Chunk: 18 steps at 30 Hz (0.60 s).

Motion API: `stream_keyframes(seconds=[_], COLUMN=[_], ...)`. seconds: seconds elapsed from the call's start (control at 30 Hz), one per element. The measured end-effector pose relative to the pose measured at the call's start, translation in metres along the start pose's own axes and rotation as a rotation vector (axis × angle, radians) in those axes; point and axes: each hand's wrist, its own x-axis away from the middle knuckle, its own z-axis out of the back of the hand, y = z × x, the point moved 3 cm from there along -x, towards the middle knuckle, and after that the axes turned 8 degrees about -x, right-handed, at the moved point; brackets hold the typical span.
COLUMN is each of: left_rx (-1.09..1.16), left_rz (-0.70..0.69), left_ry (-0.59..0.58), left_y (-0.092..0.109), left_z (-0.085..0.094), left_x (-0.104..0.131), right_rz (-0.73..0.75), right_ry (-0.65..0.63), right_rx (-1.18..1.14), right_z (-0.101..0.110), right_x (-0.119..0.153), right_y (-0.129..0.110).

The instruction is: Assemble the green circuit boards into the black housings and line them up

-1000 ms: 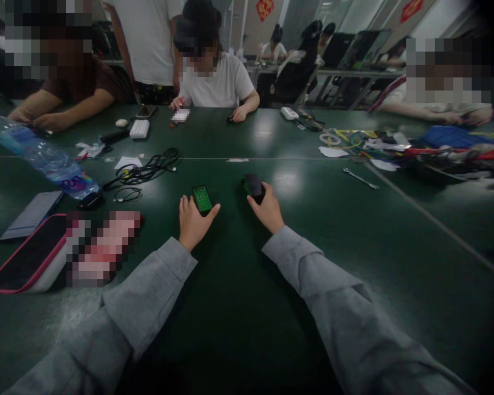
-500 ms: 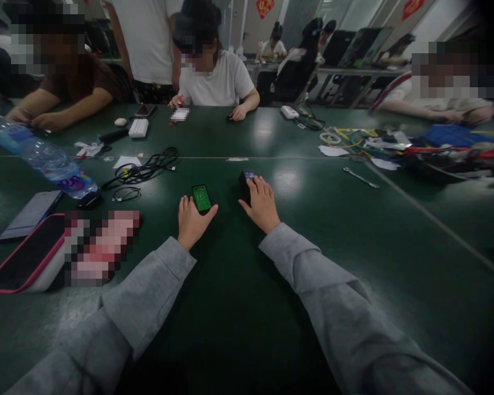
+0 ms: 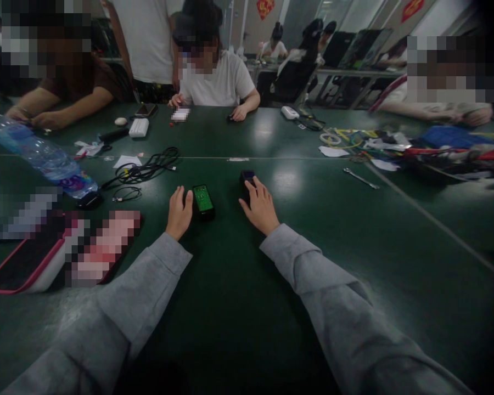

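My left hand hovers or rests just left of a black case with a green circuit board in its face. Its fingers are extended, with a narrow gap between thumb and case. The case lies on the dark green table. To the right, my right hand lies over a small black box-shaped device with a little screen. Its fingers are outstretched across the device's top and right side, and the thumb is apart at the near left. The hand covers much of the device.
At left lie a water bottle, a pink-edged phone and a blurred pink item. Black cables sit beyond my left hand. A wrench and a wire heap are at right. Co-workers sit opposite.
My left hand has let go of the circuit-board case and moved left, so more of the case shows. My right hand has barely moved; the device's screen looks darker.
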Motion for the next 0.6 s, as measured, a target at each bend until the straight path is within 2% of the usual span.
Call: stream_keyframes(seconds=[0.17,0.37,0.47,0.6], left_rx=[-0.189,-0.224,-0.248,-0.292], left_rz=[-0.134,-0.072,-0.085,-0.083], left_ry=[-0.057,0.010,0.010,0.072], left_y=[-0.032,-0.061,-0.073,-0.083], left_z=[0.024,0.059,0.070,0.081], left_x=[-0.026,-0.054,-0.064,-0.069], right_rz=[-0.004,-0.002,-0.012,-0.011], right_ry=[0.010,0.006,0.002,0.000], right_rx=[-0.009,0.010,0.005,-0.016], right_z=[0.000,0.001,0.002,0.003], right_x=[0.000,0.000,0.001,0.000], right_y=[-0.001,-0.001,-0.001,-0.001])
